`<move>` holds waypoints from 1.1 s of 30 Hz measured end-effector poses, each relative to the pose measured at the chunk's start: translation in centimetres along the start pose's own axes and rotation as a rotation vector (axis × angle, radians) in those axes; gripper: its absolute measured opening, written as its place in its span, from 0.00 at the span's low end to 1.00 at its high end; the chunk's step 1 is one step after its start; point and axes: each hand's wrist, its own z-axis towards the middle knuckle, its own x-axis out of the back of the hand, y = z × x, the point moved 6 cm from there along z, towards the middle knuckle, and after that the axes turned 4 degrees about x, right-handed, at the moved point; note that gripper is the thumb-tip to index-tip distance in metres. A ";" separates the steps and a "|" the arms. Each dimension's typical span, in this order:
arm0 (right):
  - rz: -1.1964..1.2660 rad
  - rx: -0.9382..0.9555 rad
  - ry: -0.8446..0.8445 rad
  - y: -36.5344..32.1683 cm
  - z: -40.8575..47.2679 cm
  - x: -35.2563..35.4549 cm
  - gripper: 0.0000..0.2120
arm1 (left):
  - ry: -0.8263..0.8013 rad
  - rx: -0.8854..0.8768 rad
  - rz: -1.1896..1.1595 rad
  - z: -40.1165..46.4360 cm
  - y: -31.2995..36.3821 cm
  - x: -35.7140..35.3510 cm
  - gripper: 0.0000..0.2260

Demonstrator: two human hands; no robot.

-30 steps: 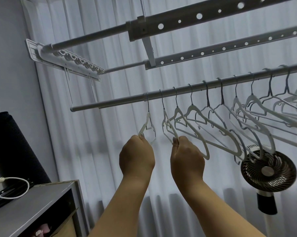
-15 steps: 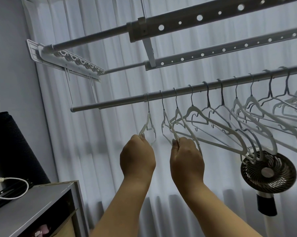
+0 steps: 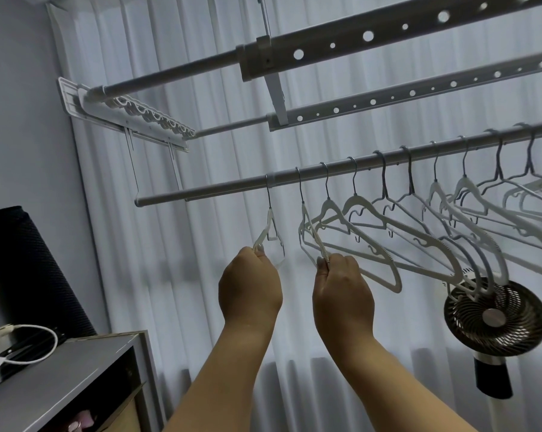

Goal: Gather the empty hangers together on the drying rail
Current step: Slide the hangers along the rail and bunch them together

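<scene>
Hangers [image 3: 388,226]: strung along rail [image 3: 226,190], unevenly spaced, not yet bunched. Left grip [image 3: 251,291] closed on endmost hanger [image 3: 268,232]; right grip [image 3: 343,291] closed on next hanger [image 3: 313,241]. Gathering judged barely begun; most left to slide together.

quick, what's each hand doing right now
Left hand: grips the end hanger.
Right hand: grips the second hanger.

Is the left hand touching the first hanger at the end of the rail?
Touching. The head view shows the left hand pinching the lower tip of the end hanger, which hangs from the rail.
</scene>
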 end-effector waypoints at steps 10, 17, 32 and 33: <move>0.010 0.016 0.017 -0.1 -0.1 -0.1 0.12 | -0.019 -0.003 -0.023 0.1 -0.3 -0.1 0.18; 0.020 -0.002 0.014 0.1 -0.2 -0.1 0.11 | -0.036 0.024 -0.031 0.2 -0.6 -0.1 0.18; 0.011 -0.013 0.008 0.7 -0.3 1.1 0.10 | -0.008 0.036 0.020 -0.7 -0.5 0.0 0.17; 0.010 -0.014 0.005 0.7 -0.3 1.3 0.10 | -0.005 0.034 0.030 -0.8 -0.4 0.0 0.17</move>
